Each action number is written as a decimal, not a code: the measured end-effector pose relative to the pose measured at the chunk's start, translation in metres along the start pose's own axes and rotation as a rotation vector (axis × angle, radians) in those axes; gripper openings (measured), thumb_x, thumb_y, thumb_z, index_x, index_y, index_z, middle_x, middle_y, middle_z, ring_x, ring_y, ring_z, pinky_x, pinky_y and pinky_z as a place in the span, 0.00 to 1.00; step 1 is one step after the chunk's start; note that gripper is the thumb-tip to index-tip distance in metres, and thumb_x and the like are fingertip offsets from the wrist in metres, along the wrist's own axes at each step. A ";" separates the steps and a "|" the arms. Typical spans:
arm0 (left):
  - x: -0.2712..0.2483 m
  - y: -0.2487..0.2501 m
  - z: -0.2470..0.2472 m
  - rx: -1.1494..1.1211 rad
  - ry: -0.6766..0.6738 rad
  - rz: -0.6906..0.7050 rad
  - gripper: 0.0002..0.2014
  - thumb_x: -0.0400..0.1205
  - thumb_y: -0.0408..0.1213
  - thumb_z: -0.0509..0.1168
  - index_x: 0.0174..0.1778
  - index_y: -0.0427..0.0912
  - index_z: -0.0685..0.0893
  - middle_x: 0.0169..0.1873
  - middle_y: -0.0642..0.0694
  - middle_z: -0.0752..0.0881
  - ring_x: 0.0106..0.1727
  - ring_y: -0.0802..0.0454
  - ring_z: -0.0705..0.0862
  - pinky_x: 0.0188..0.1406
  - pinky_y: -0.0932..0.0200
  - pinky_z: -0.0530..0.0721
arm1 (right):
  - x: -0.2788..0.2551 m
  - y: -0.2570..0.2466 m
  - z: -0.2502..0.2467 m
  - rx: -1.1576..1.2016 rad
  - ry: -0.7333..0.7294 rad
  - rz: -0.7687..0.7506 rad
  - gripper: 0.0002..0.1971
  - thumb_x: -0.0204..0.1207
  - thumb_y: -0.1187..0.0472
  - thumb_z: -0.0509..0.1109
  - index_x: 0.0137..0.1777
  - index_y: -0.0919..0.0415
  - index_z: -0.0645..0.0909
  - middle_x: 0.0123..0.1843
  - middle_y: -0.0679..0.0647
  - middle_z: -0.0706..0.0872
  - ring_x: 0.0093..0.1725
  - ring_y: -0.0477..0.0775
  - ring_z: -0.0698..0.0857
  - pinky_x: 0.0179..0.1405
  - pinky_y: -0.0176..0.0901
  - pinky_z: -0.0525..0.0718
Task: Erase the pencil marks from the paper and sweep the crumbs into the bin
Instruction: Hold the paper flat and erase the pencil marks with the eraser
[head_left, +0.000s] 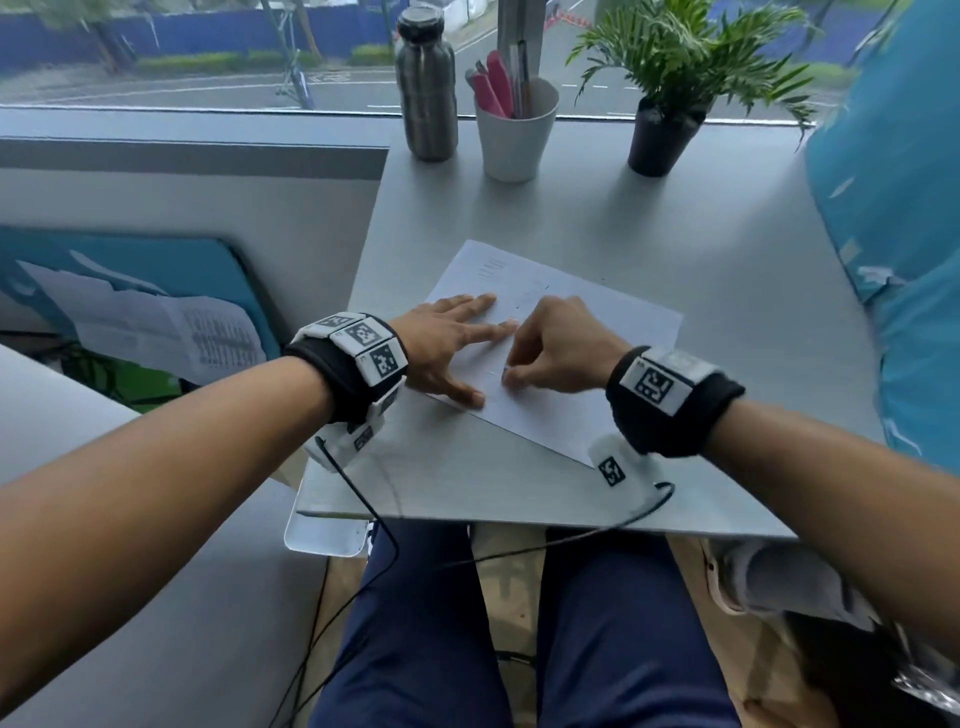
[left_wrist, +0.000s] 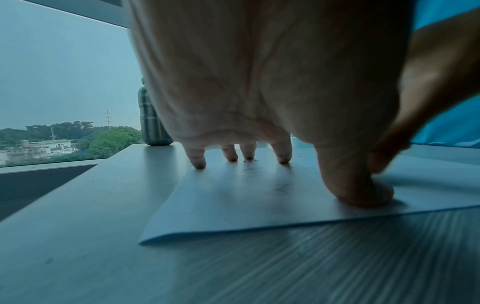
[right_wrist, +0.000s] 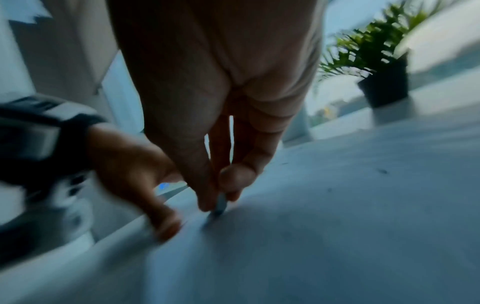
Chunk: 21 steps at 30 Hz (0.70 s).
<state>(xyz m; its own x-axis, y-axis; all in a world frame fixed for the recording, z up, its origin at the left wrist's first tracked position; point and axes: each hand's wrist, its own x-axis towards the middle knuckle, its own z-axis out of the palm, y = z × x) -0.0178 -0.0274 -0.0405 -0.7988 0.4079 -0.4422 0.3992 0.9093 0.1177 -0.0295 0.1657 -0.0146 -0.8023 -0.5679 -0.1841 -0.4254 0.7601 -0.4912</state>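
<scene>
paper (head_left: 566, 364) is laid flat on the table (head_left: 675, 234), turned at an angle | left hand (head_left: 447, 343) is spread flat on it, fingers straight; right hand (head_left: 558, 351) is curled, a small eraser (right_wrist: 221, 205) pinched at the fingertips, its end touching the paper | faint marks (left_wrist: 281, 187) seen under the left palm

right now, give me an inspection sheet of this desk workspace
surface: pale grey desk, bare around the sheet.
job's things: white paper sheet lying flat; small dark crumbs near the fingertips; small eraser pressed to the sheet; bin: nothing seen.
clutter: steel bottle, white pen cup, potted green plant.
grippers: left hand flat on the paper; right hand pinches the eraser.
cables: black wrist cables hang off the desk edge.
surroundings: window, street outside.
</scene>
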 end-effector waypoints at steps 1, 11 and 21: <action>-0.001 0.001 0.000 -0.006 0.002 -0.003 0.52 0.72 0.67 0.69 0.85 0.63 0.43 0.85 0.46 0.37 0.86 0.46 0.40 0.84 0.49 0.43 | 0.006 0.007 -0.006 0.025 0.054 0.056 0.04 0.64 0.59 0.79 0.37 0.58 0.93 0.31 0.50 0.90 0.31 0.45 0.84 0.32 0.27 0.76; 0.000 0.000 0.000 0.032 0.013 -0.015 0.51 0.70 0.71 0.67 0.84 0.65 0.44 0.85 0.47 0.38 0.86 0.45 0.42 0.84 0.45 0.47 | 0.015 0.009 -0.009 0.037 0.133 0.069 0.05 0.64 0.59 0.78 0.36 0.59 0.92 0.34 0.53 0.91 0.33 0.46 0.83 0.37 0.32 0.77; 0.002 -0.001 0.002 0.038 -0.003 -0.022 0.51 0.70 0.73 0.65 0.84 0.64 0.46 0.85 0.47 0.36 0.86 0.45 0.40 0.84 0.43 0.47 | 0.007 -0.011 0.005 -0.012 0.009 -0.036 0.02 0.62 0.61 0.78 0.32 0.59 0.91 0.27 0.49 0.88 0.27 0.42 0.82 0.37 0.32 0.80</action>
<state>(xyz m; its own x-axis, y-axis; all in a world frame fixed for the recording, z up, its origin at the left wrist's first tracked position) -0.0189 -0.0281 -0.0436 -0.8062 0.3875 -0.4471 0.3986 0.9142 0.0737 -0.0285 0.1514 -0.0143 -0.7900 -0.5921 -0.1592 -0.4587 0.7430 -0.4874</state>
